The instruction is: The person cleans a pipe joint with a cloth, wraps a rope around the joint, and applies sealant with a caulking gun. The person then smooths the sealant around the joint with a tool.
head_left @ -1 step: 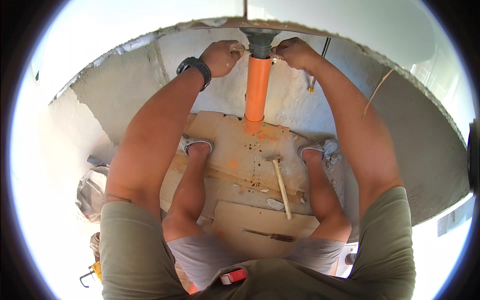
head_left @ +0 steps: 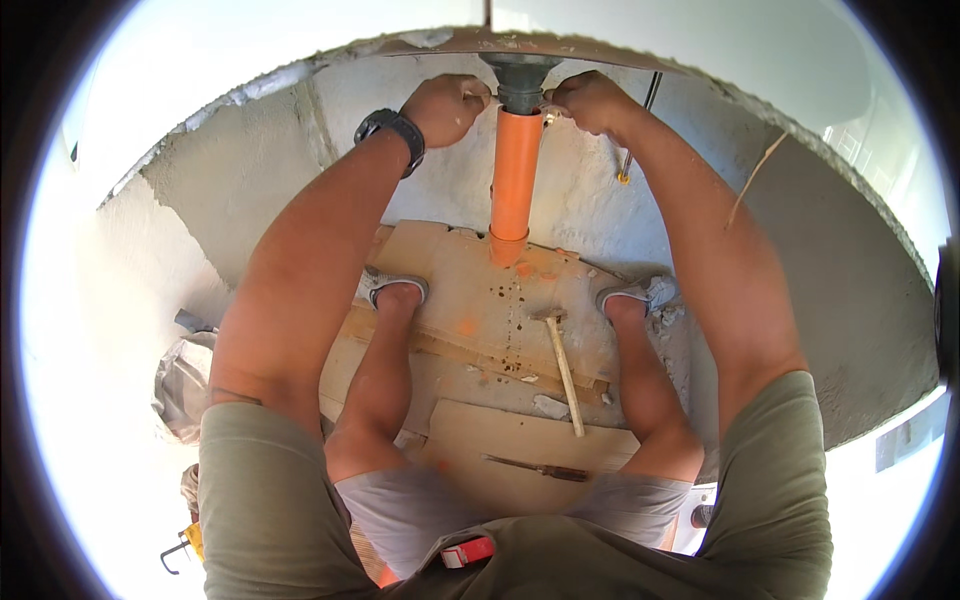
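Note:
An orange pipe (head_left: 515, 180) stands upright against the wall, with a dark grey drain fitting (head_left: 519, 85) dropping into its top end. On the left of that joint, my left hand (head_left: 447, 108) is closed in a pinch, a dark watch on its wrist. My right hand (head_left: 592, 103) is closed on the other side, fingertips close to the fitting. What the fingers pinch is too small to make out. Above both hands is the broken, rough edge of the counter (head_left: 430, 42), which hides the upper part of the fitting.
Between my feet lie a hammer (head_left: 563, 375) and a screwdriver (head_left: 537, 468) on cardboard sheets (head_left: 470, 425). A thin rod (head_left: 643, 125) hangs at the wall right of the pipe. Rubble (head_left: 668, 325) lies by my right foot, and a pale sack (head_left: 185, 390) stands at the left.
My left hand has shifted slightly upward, and the pale sliver at its fingertips shows less. My right hand has risen a little beside the fitting.

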Motion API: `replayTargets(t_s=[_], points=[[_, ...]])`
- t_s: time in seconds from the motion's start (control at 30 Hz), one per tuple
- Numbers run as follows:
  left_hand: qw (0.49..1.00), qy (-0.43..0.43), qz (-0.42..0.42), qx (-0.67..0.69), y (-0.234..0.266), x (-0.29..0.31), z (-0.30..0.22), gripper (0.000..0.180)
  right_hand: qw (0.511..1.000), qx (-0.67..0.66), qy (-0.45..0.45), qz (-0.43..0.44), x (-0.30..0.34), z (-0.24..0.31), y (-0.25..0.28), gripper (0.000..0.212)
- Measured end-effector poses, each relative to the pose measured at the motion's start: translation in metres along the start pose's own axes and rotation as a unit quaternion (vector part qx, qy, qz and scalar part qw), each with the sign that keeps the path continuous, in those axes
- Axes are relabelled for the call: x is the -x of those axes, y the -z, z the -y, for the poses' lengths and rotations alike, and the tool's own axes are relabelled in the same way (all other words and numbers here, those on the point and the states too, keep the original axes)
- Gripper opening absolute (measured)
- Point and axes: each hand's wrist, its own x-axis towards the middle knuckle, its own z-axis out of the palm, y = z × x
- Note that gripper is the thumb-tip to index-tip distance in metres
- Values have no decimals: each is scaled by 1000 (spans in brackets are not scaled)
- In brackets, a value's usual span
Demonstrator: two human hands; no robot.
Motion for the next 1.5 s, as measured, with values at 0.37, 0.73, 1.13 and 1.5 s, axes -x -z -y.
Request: replayTargets(t_s=[0.37, 0.73, 1.13, 1.5], points=[[850, 337, -27, 403, -2, 2, -54, 15, 893, -401, -202, 23, 23, 34, 5, 19], [890, 171, 14, 422, -8, 24, -39, 30, 992, -51, 65, -95, 48, 34, -2, 51], [830, 54, -192, 520, -67, 43, -34, 51, 917, -390, 34, -71, 71, 14, -28, 48], [917, 44, -178, 354, -93, 25, -42, 38, 906, -363, 97, -192, 55, 3, -46, 26]])
